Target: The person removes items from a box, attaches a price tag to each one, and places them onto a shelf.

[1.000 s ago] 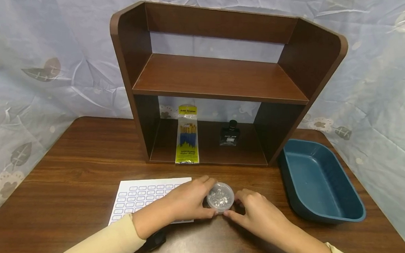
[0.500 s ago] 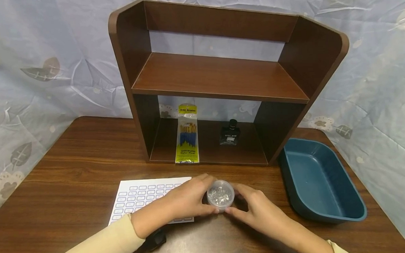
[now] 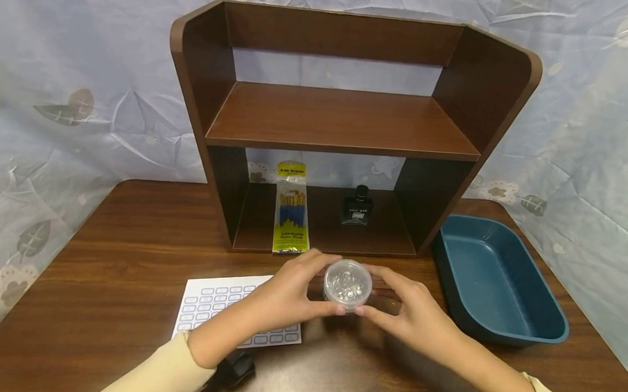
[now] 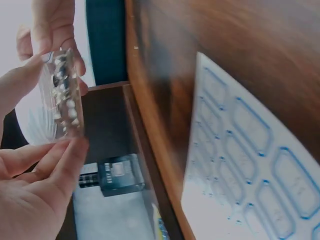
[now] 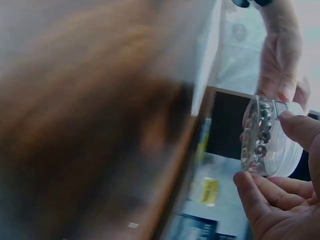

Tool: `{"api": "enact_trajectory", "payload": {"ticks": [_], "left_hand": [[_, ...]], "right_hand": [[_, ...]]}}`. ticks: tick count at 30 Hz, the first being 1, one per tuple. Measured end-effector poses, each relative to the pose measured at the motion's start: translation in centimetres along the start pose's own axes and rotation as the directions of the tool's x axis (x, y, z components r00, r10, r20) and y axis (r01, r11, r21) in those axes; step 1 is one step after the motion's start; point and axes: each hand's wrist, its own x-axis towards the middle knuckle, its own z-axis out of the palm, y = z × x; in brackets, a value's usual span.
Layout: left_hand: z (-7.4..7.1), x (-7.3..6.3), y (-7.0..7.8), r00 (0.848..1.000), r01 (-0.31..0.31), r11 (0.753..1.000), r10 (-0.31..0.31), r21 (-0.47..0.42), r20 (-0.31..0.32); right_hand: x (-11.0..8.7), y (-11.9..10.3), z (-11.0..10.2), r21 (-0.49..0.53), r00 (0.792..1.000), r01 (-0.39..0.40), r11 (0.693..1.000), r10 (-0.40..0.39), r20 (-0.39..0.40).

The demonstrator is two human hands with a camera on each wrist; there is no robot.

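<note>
A small round clear plastic jar (image 3: 348, 283) with shiny silver beads inside is held above the table, in front of the shelf. My left hand (image 3: 295, 290) grips its left side, and my right hand (image 3: 415, 305) grips the right side, both thumbs at the near edge. Side-on in the left wrist view, the beads in the jar (image 4: 66, 95) gather along one flat face. A small blue-bordered label (image 5: 281, 108) shows on the jar's side in the right wrist view, beside my right thumb.
Left of the jar lies a white sheet of blue-bordered labels (image 3: 204, 309), partly under my left forearm. A brown shelf (image 3: 342, 119) holds a pack of artist brushes (image 3: 290, 214) and a dark bottle (image 3: 357, 207). A teal bin (image 3: 496, 282) stands at right; a black object (image 3: 239, 369) lies near my left sleeve.
Both hands have raised the jar from the table, and it has come up and slightly right in the head view. The right hand has closed in against it.
</note>
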Motion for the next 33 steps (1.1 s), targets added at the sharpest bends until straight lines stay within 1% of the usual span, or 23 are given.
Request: {"api": "enact_trajectory", "payload": {"ticks": [2, 5, 9, 11, 14, 17, 21, 25, 30, 33], "left_hand": [[-0.2, 0.0, 0.4, 0.998, -0.023, 0.999, 0.021, -0.034, -0.055], [-0.5, 0.0, 1.0, 0.99, -0.063, 0.993, 0.049, -0.104, -0.135], [-0.8, 0.0, 1.6, 0.977, -0.099, 0.98, 0.064, -0.17, -0.203], [-0.9, 0.0, 1.8, 0.97, -0.113, 0.977, 0.069, -0.183, -0.231], [-1.2, 0.0, 2.1, 0.956, -0.143, 0.973, 0.089, -0.18, -0.279], [-1.7, 0.2, 2.6, 0.94, -0.184, 0.966, 0.119, -0.182, -0.32], [-2.6, 0.6, 3.5, 0.92, -0.237, 0.954, 0.161, -0.181, -0.357], [-3.9, 1.1, 4.6, 0.904, -0.273, 0.948, 0.195, -0.163, -0.38], [-5.5, 1.9, 6.1, 0.897, -0.289, 0.945, 0.211, -0.153, -0.389], [-6.6, 2.7, 6.9, 0.901, -0.286, 0.946, 0.211, -0.15, -0.38]], "right_hand": [[0.2, -0.6, -0.6, 0.001, 1.0, 0.014, 1.0, -0.014, -0.023], [0.6, -1.4, -1.4, 0.003, 0.997, 0.052, 0.999, -0.052, -0.062], [1.0, -2.3, -2.0, 0.029, 0.99, 0.093, 0.995, -0.09, -0.105], [1.2, -2.6, -2.2, 0.065, 0.989, 0.098, 0.993, -0.09, -0.115], [1.5, -3.2, -2.4, 0.12, 0.988, 0.106, 0.987, -0.091, -0.127], [1.9, -3.8, -2.9, 0.124, 0.984, 0.128, 0.984, -0.109, -0.143], [2.6, -4.8, -4.0, 0.087, 0.976, 0.163, 0.983, -0.148, -0.161], [3.4, -5.9, -5.3, 0.075, 0.969, 0.198, 0.977, -0.183, -0.168], [4.4, -6.9, -7.0, 0.071, 0.964, 0.219, 0.973, -0.204, -0.171], [5.2, -7.5, -8.1, 0.064, 0.961, 0.226, 0.972, -0.212, -0.175]]}}
